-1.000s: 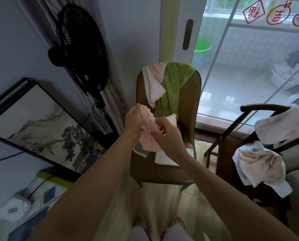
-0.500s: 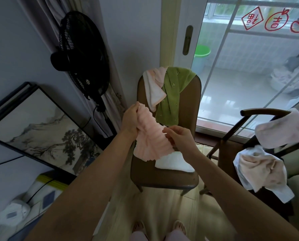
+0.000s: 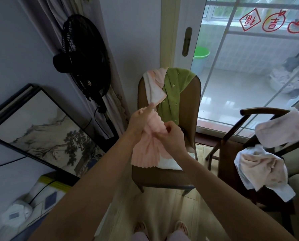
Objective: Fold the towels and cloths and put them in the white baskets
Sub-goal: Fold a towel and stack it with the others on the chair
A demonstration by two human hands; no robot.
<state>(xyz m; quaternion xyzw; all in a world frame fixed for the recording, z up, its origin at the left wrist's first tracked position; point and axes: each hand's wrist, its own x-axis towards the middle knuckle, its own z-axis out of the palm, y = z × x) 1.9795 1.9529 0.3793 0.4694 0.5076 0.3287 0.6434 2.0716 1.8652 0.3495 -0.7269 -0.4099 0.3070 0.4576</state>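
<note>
left hand (image 3: 139,119), right hand (image 3: 171,136) grip pink cloth (image 3: 148,150) — fingertips hidden

The right hand (image 3: 169,136) has moved left, back in against the left hand (image 3: 139,121), after being spread apart from it half a second ago. The pink towel (image 3: 148,146), then stretched open between them, is now bunched at the top where both hands grip it, its lower part hanging in pleats over the chair seat (image 3: 162,178).

Bare forearms, pale pink trousers (image 3: 160,237) and light sandals (image 3: 181,227)
</note>
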